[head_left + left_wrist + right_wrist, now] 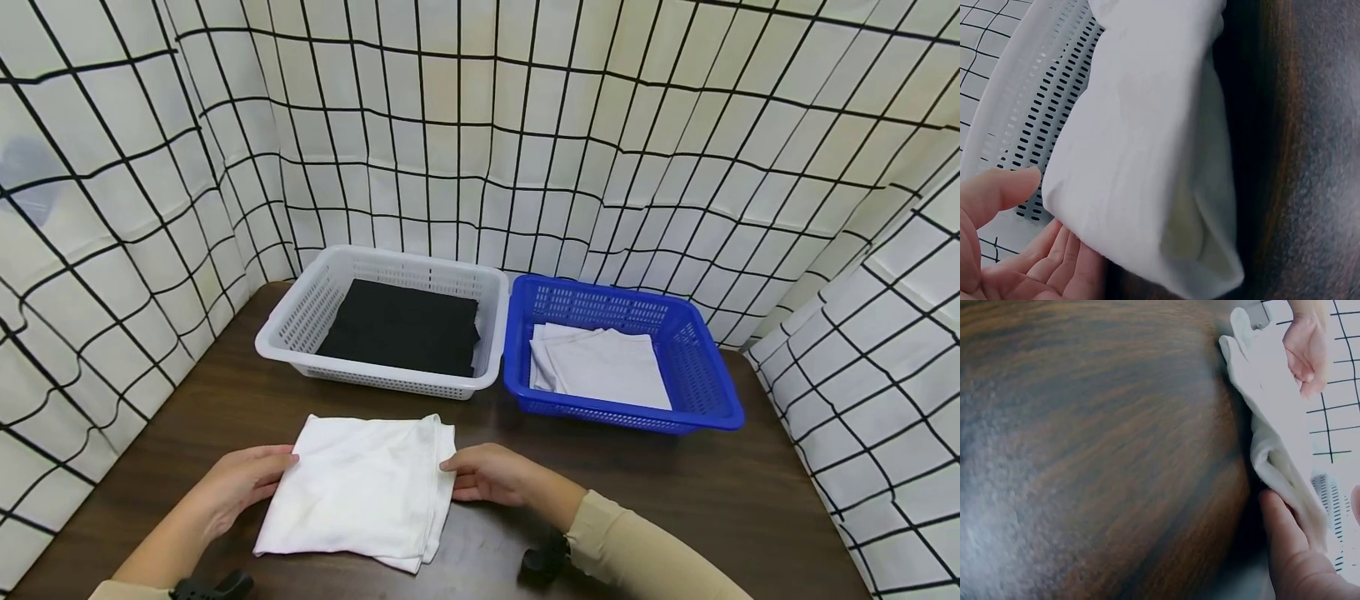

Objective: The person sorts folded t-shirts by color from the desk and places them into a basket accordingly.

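A white folded cloth (360, 487) lies on the dark wooden table, its right side showing several layers. My left hand (243, 483) is at its left edge; in the left wrist view the fingers (1066, 265) reach beneath the cloth, while the thumb (1013, 187) stands just off its rim. At the right edge is my right hand (491, 475), with a fingertip overlapping the border in the head view. From the right wrist, a straight finger (1285, 531) shows against the underside, and the thumb stands apart from the fabric.
Behind the cloth stands a white basket (375, 383) containing folded black fabric (405, 325). Beside it on the right, a blue basket (701, 358) holds folded pale cloths (611, 367). Black wire grid panels (495, 125) backed with white sheeting enclose the table (660, 500).
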A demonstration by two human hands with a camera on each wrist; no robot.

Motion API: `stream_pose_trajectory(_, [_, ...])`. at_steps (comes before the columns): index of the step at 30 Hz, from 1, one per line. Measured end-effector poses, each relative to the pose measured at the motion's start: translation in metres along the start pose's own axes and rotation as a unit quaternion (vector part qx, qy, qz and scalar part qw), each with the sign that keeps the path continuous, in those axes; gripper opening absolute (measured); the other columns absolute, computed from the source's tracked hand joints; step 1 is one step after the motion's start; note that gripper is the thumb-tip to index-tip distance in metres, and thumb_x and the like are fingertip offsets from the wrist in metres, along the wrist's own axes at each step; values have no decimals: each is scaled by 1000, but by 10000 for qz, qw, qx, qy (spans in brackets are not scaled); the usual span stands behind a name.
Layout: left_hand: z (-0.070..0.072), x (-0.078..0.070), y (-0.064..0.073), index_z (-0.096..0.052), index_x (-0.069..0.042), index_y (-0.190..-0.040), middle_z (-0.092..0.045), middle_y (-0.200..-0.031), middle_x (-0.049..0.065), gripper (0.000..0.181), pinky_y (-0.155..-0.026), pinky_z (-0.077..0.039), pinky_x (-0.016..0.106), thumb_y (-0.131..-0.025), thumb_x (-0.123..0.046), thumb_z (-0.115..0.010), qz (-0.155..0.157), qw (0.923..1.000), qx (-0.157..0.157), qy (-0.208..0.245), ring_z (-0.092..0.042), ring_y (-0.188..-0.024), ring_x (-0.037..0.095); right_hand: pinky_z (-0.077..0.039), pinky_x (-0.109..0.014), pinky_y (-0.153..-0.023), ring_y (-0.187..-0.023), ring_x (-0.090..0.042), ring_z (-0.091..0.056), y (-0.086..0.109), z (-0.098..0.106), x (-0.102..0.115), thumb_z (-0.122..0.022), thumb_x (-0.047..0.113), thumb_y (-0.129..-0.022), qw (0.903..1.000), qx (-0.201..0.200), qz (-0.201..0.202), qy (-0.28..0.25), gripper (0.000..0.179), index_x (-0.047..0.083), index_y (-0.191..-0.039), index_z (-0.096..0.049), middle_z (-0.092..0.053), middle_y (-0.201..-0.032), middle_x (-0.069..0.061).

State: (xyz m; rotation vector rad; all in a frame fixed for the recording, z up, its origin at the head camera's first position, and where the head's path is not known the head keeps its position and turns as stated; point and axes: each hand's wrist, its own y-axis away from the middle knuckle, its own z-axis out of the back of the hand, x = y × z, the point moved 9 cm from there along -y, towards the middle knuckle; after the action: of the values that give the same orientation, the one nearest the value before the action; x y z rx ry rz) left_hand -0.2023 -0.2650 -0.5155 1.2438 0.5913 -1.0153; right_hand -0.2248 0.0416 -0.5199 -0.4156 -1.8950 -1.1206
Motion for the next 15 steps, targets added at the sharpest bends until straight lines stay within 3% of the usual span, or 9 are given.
stream_pose_trajectory(4, [-5,0,0,-39,19,-140,-58,-135,26,69,-88,-59,31,-97,-29,-63,48,9999,108,-33,-64,-103,9,-57,-32,-91,-93,-13,-65,-2,-2,-2,-60,11,-94,10000,-33,20,-9,24,0,-115,-61,-68,-97,-2])
stream_pose_trajectory(8, [-18,-1,1,-42,20,-136,-69,-115,12,63,-83,-58,33,-96,-25,-63,-49,9991,422,97,-66,-96,12,-57,-35,-93,-93,-13,-67,-4,-4,-3,-61,10,-94,9999,-58,19,114,32,-2,-124,-60,-72,-101,-4])
stream_pose_trajectory(11, [-23,0,3,-46,19,-133,-71,-103,2,58,-80,-58,32,-96,-22,-62,-57,9983,537,207,-67,-91,13,-58,-36,-94,-92,-12,-68,-5,-7,-4,-61,10,-95,9997,-39,13,250,32,-3,-125,-61,-73,-103,-6])
stream_pose_trajectory(15, [-24,2,4,-49,17,-131,-70,-100,0,56,-79,-57,33,-95,-23,-64,17,9988,476,152,-67,-89,13,-59,-35,-92,-91,-11,-69,-9,-9,-6,-62,9,-95,9995,-80,-29,311,30,-3,-123,-63,-74,-106,-8])
